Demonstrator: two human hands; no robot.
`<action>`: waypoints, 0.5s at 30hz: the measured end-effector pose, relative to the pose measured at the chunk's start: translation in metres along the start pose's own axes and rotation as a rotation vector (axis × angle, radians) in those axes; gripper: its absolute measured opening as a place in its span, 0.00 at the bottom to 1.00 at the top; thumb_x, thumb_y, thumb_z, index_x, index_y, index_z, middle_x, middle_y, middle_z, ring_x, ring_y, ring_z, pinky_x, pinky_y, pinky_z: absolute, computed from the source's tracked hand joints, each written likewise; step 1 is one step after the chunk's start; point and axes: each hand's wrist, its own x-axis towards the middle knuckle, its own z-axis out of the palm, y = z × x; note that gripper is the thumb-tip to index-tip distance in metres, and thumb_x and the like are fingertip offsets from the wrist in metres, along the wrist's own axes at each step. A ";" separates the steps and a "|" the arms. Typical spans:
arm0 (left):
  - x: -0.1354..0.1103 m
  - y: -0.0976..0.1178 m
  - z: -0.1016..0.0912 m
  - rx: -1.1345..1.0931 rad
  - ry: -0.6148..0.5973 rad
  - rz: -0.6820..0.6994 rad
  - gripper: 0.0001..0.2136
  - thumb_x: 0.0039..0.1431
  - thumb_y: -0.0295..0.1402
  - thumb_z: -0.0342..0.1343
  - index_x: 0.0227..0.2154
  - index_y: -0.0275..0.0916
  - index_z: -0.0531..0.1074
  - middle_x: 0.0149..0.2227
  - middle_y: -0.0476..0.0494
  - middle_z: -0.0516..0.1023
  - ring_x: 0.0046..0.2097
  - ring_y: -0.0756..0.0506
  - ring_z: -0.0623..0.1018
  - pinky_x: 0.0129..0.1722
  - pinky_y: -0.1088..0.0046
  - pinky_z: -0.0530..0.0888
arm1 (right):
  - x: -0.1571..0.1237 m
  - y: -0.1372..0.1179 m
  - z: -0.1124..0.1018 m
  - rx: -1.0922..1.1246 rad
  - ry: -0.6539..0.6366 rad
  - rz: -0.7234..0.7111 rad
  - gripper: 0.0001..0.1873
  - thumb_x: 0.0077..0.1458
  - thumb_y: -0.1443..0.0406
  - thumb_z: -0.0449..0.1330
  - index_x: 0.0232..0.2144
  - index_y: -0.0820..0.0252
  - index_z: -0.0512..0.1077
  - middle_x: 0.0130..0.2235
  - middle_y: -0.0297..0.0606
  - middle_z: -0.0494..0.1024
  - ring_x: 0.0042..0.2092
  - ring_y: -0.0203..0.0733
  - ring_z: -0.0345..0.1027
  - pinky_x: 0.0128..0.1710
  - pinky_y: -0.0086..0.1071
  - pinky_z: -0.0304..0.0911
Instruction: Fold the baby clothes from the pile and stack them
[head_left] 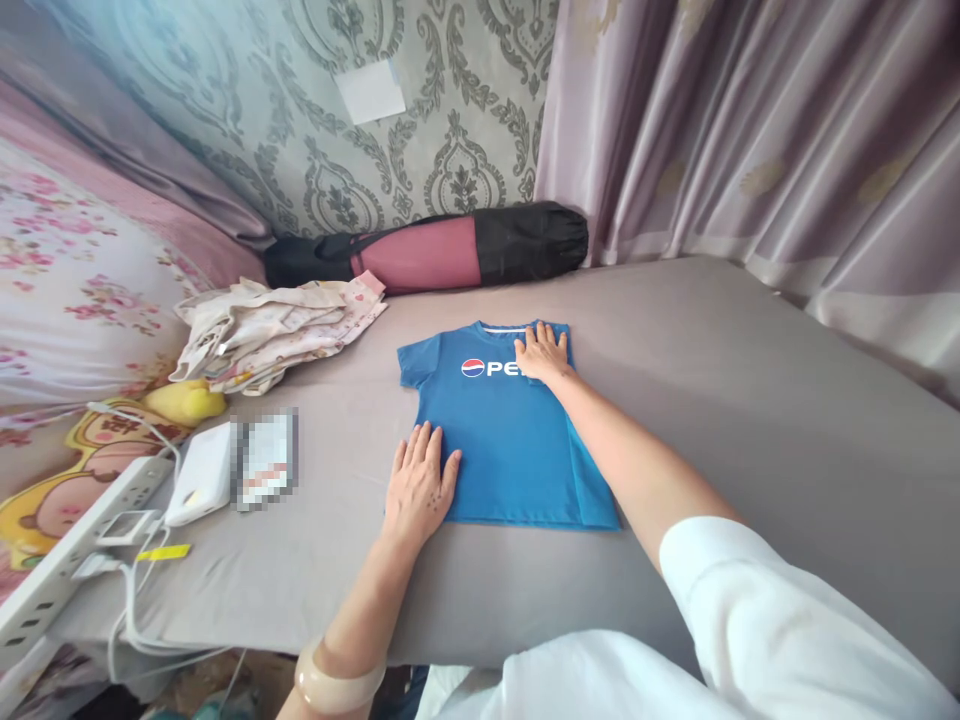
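A blue short-sleeved T-shirt (510, 450) with a round logo and white letters lies front side up on the grey sheet, its neckline pointing away from me. My left hand (421, 480) rests flat on its lower left edge, fingers stretched out. Near the right shoulder, my right hand (541, 352) presses flat with spread fingers and covers part of the lettering. The right sleeve appears folded inward beneath or beside that hand; its exact lie is hidden. Neither hand grips the cloth.
A pile of light clothes (277, 325) lies at the back left. Behind stands a black and pink rolled bag (427, 250) against the wall. At left are a white power bank (201, 472), a pixelated item (266, 458), a power strip (82, 550) with cables and a yellow plush (184, 402).
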 end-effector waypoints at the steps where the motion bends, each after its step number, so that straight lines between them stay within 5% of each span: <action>1: 0.000 0.000 -0.001 -0.016 0.017 -0.002 0.24 0.69 0.43 0.41 0.59 0.33 0.67 0.62 0.30 0.67 0.65 0.35 0.65 0.64 0.50 0.61 | -0.001 -0.002 -0.001 0.003 -0.009 -0.009 0.34 0.68 0.56 0.33 0.68 0.69 0.51 0.71 0.51 0.46 0.71 0.52 0.36 0.67 0.55 0.30; 15: -0.002 -0.004 0.002 -0.111 0.067 -0.063 0.20 0.67 0.42 0.46 0.56 0.37 0.67 0.61 0.32 0.69 0.65 0.36 0.65 0.62 0.52 0.65 | -0.013 -0.017 0.016 -0.066 0.024 -0.125 0.33 0.68 0.57 0.35 0.68 0.70 0.50 0.71 0.50 0.47 0.71 0.52 0.36 0.67 0.53 0.33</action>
